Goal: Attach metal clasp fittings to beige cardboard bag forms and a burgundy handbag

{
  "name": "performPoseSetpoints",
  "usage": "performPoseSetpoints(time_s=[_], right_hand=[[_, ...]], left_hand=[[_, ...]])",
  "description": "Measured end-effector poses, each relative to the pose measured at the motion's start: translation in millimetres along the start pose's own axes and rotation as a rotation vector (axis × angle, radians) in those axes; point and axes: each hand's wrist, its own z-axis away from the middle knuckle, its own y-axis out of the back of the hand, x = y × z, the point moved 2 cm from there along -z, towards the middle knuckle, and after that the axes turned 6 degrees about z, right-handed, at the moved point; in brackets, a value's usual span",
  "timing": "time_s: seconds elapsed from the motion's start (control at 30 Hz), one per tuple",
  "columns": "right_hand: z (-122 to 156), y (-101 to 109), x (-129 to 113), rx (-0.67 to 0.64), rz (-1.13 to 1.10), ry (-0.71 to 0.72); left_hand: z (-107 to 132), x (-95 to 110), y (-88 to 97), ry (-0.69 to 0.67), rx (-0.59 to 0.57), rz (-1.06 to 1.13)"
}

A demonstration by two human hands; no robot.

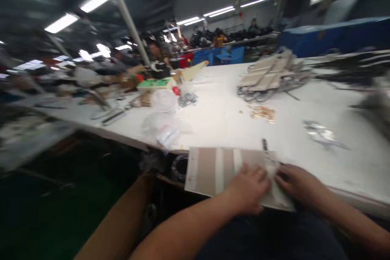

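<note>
A flat beige fabric panel with pale stripes [207,170] lies at the table's front edge, its left end jutting out past the edge. My left hand [250,187] rests on the panel with its fingers stretched out flat. At the panel's right end, my right hand [295,180] has its fingers bent together; motion blur hides what they pinch. A small dark piece [265,144] sticks up at the panel's upper edge. Beyond the hands lies a scatter of small gold-coloured metal parts [262,113], and a silvery packet [321,133] is off to the right.
Stacked beige pieces with dark loops [271,73] lie farther back on the white table [213,105]. Clear plastic bags [166,128] and a green-topped box [155,84] are on the left. Below the edge stands an open cardboard box [122,215]. Dark straps [350,67] lie at back right.
</note>
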Motion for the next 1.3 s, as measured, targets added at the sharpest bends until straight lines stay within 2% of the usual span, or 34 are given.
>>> performPoseSetpoints(time_s=[0.1,0.2,0.3,0.4,0.53,0.67,0.8,0.9,1.1,1.3], right_hand=[[0,12,16,-0.134,0.013,-0.054],[-8,22,28,-0.058,-0.006,-0.16],[-10,33,25,0.022,-0.073,-0.2],[-14,40,16,-0.014,-0.176,-0.167],[-23,36,8,-0.164,-0.313,-0.11],[-31,29,10,-0.275,-0.288,-0.166],[-38,25,12,-0.326,-0.264,-0.145],[-44,24,13,-0.343,-0.214,-0.119],[-47,25,10,-0.317,0.039,-0.132],[-44,27,7,-0.315,0.022,-0.165]], left_hand=[[-14,-15,-13.6,0.06,-0.005,0.129],[-23,-26,-24.6,0.047,0.02,0.195],[-23,-26,-25.4,0.047,0.028,0.203],[-22,-24,-24.0,0.056,0.026,0.21],[-24,-26,-25.2,0.06,0.025,0.227],[-26,-27,-25.9,0.054,0.009,0.229],[-26,-27,-25.4,0.05,0.001,0.229],[-26,-28,-27.0,0.048,-0.002,0.218],[-26,-28,-31.1,0.037,0.013,0.226],[-27,-27,-27.6,0.038,-0.016,0.202]])
